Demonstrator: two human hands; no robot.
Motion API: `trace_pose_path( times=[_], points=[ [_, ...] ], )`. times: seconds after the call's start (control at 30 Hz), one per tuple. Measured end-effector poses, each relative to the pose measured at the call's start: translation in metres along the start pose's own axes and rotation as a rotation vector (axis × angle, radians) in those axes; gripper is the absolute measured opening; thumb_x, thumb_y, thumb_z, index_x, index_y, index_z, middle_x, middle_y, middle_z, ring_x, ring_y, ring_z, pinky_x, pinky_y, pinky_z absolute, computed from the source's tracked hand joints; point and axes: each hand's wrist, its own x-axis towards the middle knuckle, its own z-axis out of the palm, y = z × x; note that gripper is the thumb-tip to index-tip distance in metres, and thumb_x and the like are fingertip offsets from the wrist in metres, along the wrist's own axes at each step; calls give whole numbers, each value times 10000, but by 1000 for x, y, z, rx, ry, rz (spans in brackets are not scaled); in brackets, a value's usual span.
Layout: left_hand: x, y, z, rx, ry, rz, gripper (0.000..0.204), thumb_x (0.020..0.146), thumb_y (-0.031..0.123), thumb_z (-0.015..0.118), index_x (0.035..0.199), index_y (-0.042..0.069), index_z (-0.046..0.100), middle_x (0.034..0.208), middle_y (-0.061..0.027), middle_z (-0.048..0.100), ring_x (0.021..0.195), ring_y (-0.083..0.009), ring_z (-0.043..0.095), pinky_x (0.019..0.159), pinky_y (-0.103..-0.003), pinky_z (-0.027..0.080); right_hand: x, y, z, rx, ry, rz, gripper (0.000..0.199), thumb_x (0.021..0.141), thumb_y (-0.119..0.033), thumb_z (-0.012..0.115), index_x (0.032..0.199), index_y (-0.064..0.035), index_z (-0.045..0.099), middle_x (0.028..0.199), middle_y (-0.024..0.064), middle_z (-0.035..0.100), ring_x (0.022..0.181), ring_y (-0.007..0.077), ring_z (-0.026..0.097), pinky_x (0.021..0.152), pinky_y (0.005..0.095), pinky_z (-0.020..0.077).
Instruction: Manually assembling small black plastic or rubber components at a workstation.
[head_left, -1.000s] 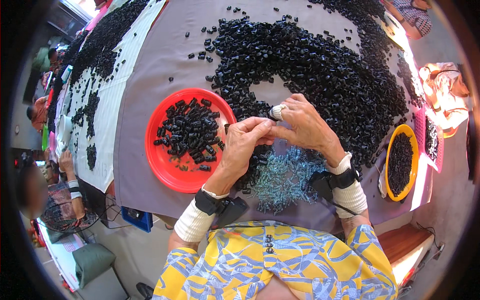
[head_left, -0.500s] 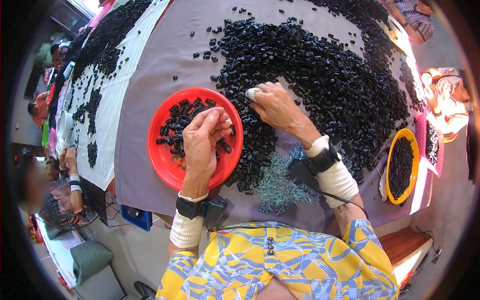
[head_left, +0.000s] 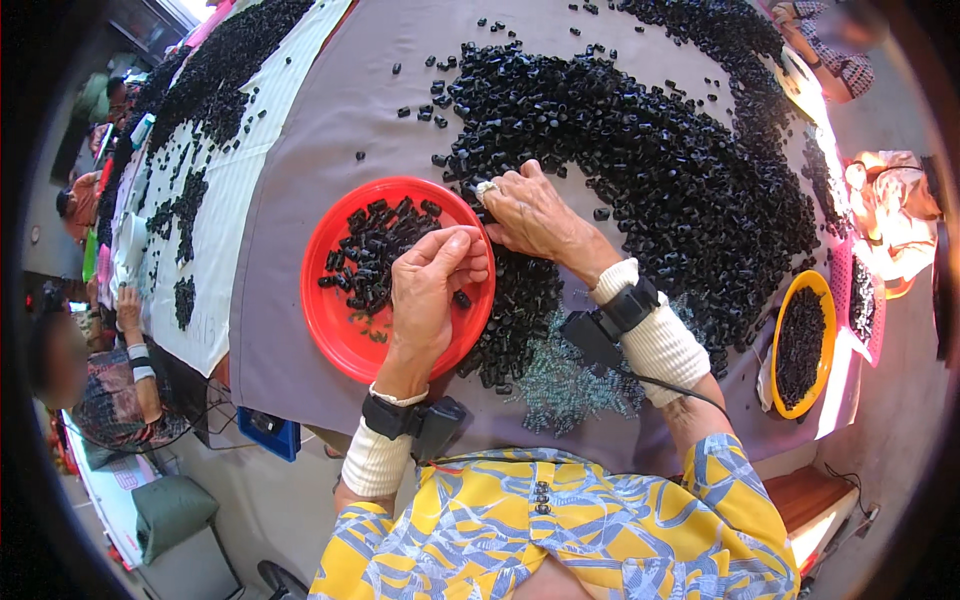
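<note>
My left hand [head_left: 435, 275] hovers over the right part of a round red basin [head_left: 325, 335], its fingers curled and thumb pressed to the forefinger. Whatever the pinch holds is hidden or too small to name. Small black plastic pieces [head_left: 375, 245] lie in the basin. My right hand [head_left: 540, 218] is closed at the near edge of a large heap of the same black pieces [head_left: 640, 130], just right of the basin rim. A white wrap covers one of its fingers, and what it grips cannot be seen. Small clear bluish springs [head_left: 575, 380] are piled near my right forearm.
A yellow basin [head_left: 830, 345] of black pieces stands at the right table edge, beside a pink basket [head_left: 872, 300]. On the left, a white-covered table [head_left: 225, 230] carries more black pieces, and a co-worker's hand [head_left: 130, 310] rests there. A blue tray [head_left: 268, 432] sits below the table edge.
My right hand has shifted slightly left, toward the basin. My left hand has moved a little to the right and down, with its fingers curled closer together.
</note>
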Motion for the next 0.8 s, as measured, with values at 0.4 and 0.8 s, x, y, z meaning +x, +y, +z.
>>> trace_pose_path(
  times=[0.4, 0.8],
  points=[
    [7, -10, 29, -44, -142, -88, 177, 934, 151, 556, 1035, 17, 614, 903, -58, 655, 773, -128, 632, 718, -290, 547, -19, -14, -71, 224, 185, -15, 277, 717, -277, 696, 751, -51, 539, 726, 96, 552, 759, 269, 562, 806, 399, 385],
    [0, -17, 46, -59, -236, -111, 195, 918, 170, 585, 1002, 4, 644, 871, -58, 664, 756, -115, 643, 688, -254, 545, -40, -22, -93, 57, 53, 103, 341, 736, -381, 646, 751, -42, 616, 721, 92, 579, 787, 266, 569, 907, 446, 372]
  ],
)
